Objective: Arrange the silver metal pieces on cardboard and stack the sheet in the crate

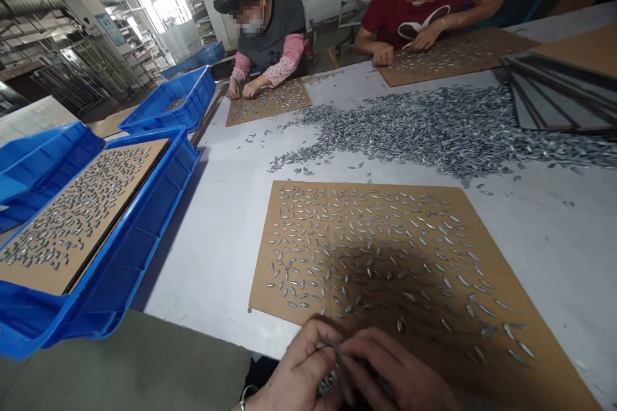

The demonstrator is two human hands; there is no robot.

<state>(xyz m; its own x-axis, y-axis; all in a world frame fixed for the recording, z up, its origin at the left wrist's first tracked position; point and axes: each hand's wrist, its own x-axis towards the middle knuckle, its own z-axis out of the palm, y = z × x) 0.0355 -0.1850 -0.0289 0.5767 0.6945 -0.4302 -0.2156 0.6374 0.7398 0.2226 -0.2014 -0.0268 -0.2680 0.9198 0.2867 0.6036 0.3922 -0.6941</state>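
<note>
My left hand (294, 372) and my right hand (390, 372) meet at the near edge of a brown cardboard sheet (530, 359). Both are closed in a pinch on small silvery metal pieces (328, 380), a little bunch of which shows between the fingers. Many such pieces (366, 250) lie spread out in rough rows over the cardboard.
A big loose heap of the metal pieces (434, 128) lies on the white table (226, 218) beyond the sheet. Blue crates (139, 250) at left hold another filled cardboard. Two other people work at their own sheets (270, 101) (457, 51) across the table. Dark trays (559, 96) are stacked at right.
</note>
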